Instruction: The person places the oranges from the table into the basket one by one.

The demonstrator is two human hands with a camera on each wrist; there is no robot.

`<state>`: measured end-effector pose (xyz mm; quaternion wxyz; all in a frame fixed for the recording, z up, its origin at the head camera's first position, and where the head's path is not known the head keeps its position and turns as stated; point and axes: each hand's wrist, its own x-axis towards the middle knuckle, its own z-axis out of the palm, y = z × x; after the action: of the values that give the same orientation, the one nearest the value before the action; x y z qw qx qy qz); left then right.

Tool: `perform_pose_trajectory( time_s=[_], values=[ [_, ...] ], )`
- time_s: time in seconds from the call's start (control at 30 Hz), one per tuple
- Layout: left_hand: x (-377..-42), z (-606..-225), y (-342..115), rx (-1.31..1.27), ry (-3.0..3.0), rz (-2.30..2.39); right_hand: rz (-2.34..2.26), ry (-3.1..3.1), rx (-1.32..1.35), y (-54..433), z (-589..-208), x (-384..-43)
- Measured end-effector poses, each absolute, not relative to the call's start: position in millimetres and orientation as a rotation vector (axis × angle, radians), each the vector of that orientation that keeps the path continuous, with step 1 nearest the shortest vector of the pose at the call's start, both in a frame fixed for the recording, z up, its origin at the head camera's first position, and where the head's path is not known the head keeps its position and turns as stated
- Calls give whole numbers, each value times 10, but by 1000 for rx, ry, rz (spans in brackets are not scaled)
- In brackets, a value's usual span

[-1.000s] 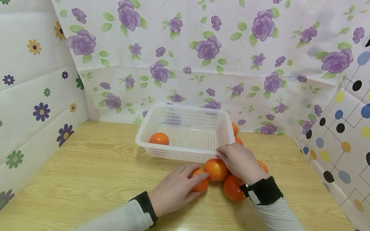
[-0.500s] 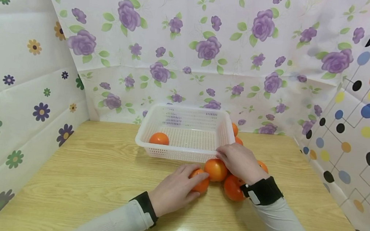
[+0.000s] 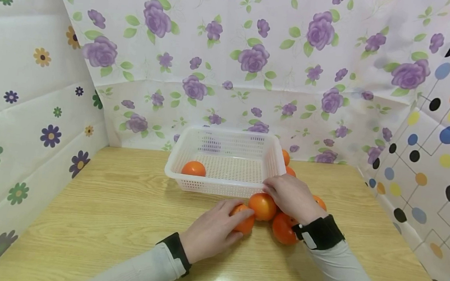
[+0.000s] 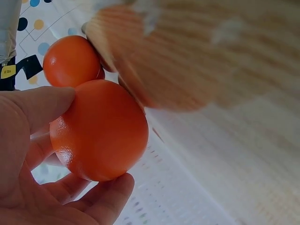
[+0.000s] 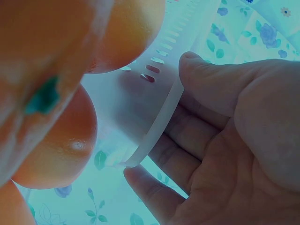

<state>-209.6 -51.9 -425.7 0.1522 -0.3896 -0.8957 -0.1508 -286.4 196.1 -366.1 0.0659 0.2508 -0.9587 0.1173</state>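
My left hand (image 3: pixel 215 231) curls round an orange-red tomato (image 4: pixel 101 131) on the table, thumb on one side and fingertips on the other. A white plastic basket (image 3: pixel 221 181) with slotted walls stands ahead, and one tomato (image 3: pixel 194 169) lies inside at its front left. At the basket's front right corner my right hand (image 3: pixel 294 195) pinches the rim; the right wrist view shows its thumb (image 5: pixel 206 82) on one side of the rim and fingers on the other. Between my hands another tomato (image 3: pixel 262 206) sits against the held one, close to the basket's front wall.
A darker red tomato (image 3: pixel 283 229) lies under my right wrist. More tomatoes show beyond that forearm (image 3: pixel 319 203) and along the basket's right side (image 3: pixel 285 157), partly hidden. Flower-printed sheeting (image 3: pixel 215 68) rises behind the wooden table (image 3: pixel 122 212).
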Motion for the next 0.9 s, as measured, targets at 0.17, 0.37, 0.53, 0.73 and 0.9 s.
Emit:
perform_pose_trajectory(
  time_s=[0.17, 0.37, 0.53, 0.73, 0.9],
  values=[
    [-2082, -4203, -541, -1105, -2584, -452, 351, -2882, 761, 1963, -3660, -2862],
    [-2074, -4130, -561, -1088, -2591, -449, 361, -2891, 755, 1963, -3658, -2858],
    [-2065, -4083, -576, -1090, -2571, -440, 371, -2890, 759, 1964, -3661, -2859],
    [-2055, -4033, -589, -1089, -2547, -466, 368, -2880, 768, 1967, -3666, -2862],
    [-2051, -4004, -603, -1088, -2502, -451, 361, -2873, 774, 1973, -3668, -2863]
  ],
)
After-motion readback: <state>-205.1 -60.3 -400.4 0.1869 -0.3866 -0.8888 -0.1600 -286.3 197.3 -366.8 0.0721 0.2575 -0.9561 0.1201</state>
